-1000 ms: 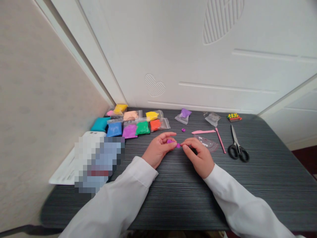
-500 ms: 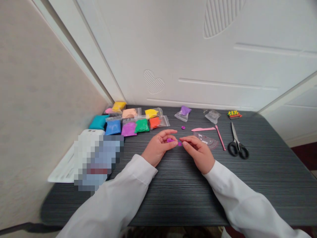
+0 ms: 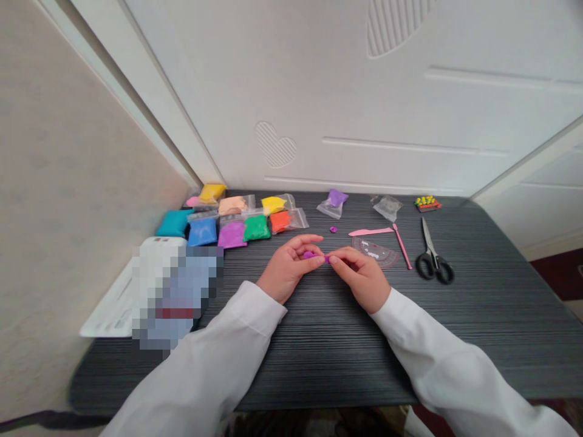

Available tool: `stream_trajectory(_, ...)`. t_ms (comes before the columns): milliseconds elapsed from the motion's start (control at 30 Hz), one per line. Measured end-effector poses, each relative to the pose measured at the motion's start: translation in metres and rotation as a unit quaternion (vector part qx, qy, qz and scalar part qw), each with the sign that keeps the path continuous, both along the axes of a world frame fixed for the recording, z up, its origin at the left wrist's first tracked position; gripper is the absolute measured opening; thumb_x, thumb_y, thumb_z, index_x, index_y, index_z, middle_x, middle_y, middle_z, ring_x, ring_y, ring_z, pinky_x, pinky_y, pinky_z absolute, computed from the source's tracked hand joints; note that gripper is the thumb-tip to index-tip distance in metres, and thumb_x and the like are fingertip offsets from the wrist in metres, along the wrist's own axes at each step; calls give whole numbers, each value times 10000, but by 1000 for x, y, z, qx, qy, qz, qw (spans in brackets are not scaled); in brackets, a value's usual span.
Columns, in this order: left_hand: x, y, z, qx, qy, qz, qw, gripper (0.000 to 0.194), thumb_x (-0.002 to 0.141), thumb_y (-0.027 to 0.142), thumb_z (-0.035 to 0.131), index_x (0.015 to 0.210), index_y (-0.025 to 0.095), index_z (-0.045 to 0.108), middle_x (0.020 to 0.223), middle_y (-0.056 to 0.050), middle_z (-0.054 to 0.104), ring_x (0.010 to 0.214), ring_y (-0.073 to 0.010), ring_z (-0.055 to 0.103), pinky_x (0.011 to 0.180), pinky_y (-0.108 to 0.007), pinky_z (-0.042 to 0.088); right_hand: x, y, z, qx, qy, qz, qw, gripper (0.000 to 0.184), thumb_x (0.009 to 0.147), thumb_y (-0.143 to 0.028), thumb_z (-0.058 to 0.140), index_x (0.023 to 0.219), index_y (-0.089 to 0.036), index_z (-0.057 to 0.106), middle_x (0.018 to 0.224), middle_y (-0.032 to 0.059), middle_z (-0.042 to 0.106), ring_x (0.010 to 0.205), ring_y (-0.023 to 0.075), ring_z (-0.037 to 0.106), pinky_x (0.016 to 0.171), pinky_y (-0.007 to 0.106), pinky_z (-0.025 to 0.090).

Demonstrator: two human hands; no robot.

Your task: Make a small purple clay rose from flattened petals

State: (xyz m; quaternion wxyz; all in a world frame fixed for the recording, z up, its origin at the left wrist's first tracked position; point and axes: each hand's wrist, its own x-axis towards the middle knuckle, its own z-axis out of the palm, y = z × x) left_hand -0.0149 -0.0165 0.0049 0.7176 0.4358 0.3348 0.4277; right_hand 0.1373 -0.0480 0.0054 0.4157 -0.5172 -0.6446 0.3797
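Purple modelling clay (image 3: 308, 255) sits in my left hand (image 3: 288, 267), pinched by the thumb and curled fingers. My right hand (image 3: 362, 276) has its thumb and fingertips closed on a small bit of the same clay, right at the left thumb tip. Both hands meet above the dark table (image 3: 319, 352). Just beyond them lies a small round purple clay piece (image 3: 333, 229). A clear protractor (image 3: 374, 252) with white bits on it is beside the right hand, partly covered by it. Behind it is a pink clay knife (image 3: 371, 232).
Bags of coloured clay, such as a green one (image 3: 257, 227), are grouped at the back left. A purple clay bag (image 3: 337, 199) and a crumpled clear bag (image 3: 387, 207) lie behind. Right are a pink stick tool (image 3: 402, 246), scissors (image 3: 432, 252) and a yellow-and-red clay piece (image 3: 427, 203).
My right hand has come closer to my left, and its fingertips now close on the clay at the left thumb. The whole view has shifted slightly.
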Motion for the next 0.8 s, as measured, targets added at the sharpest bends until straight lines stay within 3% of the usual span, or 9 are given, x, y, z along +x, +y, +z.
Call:
stream_trajectory(367,-2,1,-3,38,30,-11,999,342,647,128,629,971,194,537,772,26,570,734,-62,524,734,-195,377,1,0,-2,-22,21,-16,999,202,777,-338,461,817,-190,593,825,24,600,756,136,535,695,280,415)
stream_trajectory(800,-1,-1,-3,105,109,25,988,310,647,182,621,948,175,546,773,2,560,738,-95,530,750,-253,409,0,0,-4,-31,32,-33,998,203,764,-364,474,824,-201,579,799,13,598,722,134,525,672,276,415)
